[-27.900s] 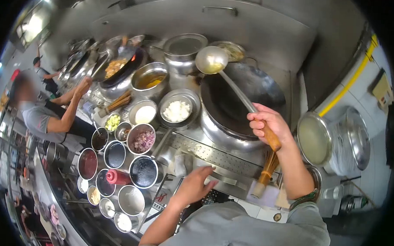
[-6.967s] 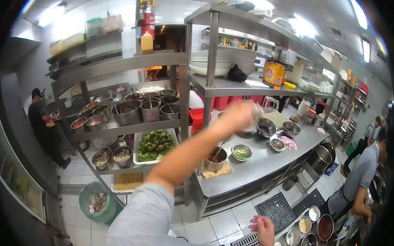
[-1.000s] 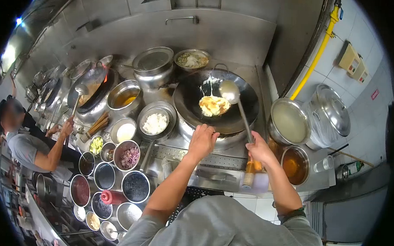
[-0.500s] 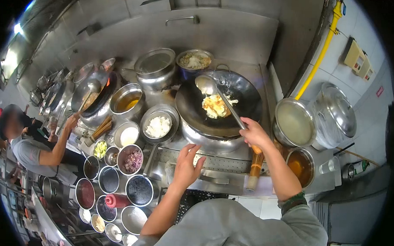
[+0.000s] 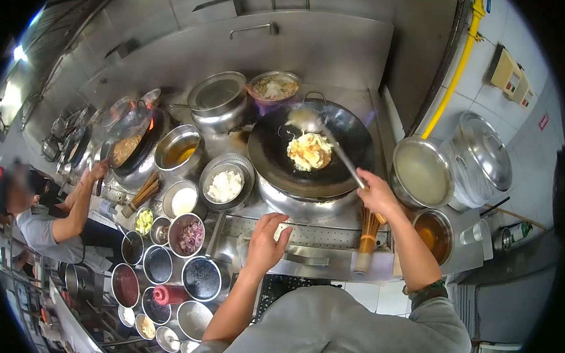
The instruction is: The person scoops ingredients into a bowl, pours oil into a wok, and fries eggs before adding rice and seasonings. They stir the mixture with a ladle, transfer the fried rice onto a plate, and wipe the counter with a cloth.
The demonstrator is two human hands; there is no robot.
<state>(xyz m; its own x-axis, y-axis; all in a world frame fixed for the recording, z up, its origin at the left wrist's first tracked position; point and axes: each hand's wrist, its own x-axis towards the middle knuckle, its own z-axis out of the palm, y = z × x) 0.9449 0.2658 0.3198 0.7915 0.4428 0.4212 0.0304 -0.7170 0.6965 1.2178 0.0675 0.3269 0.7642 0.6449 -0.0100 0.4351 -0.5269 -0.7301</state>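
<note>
My right hand (image 5: 375, 193) grips the handle of a long steel ladle (image 5: 306, 121). The ladle's bowl sits at the far left inside a big black wok (image 5: 352, 145), beside a yellow fried egg (image 5: 309, 150) in the wok's middle. My left hand (image 5: 264, 241) rests with fingers apart on the steel counter edge in front of the wok, next to a white cloth (image 5: 247, 245), holding nothing.
Several bowls of sauces and chopped ingredients (image 5: 190, 237) crowd the counter to the left. A colander of white pieces (image 5: 225, 186) and an oil pot (image 5: 180, 149) stand near the wok. Pots (image 5: 423, 173) sit at right. Another person (image 5: 41, 221) cooks at the neighbouring wok (image 5: 129, 143).
My left hand left the wok's rim and came down onto the counter edge. The ladle swung from the wok's right side to its far left; the egg has spread.
</note>
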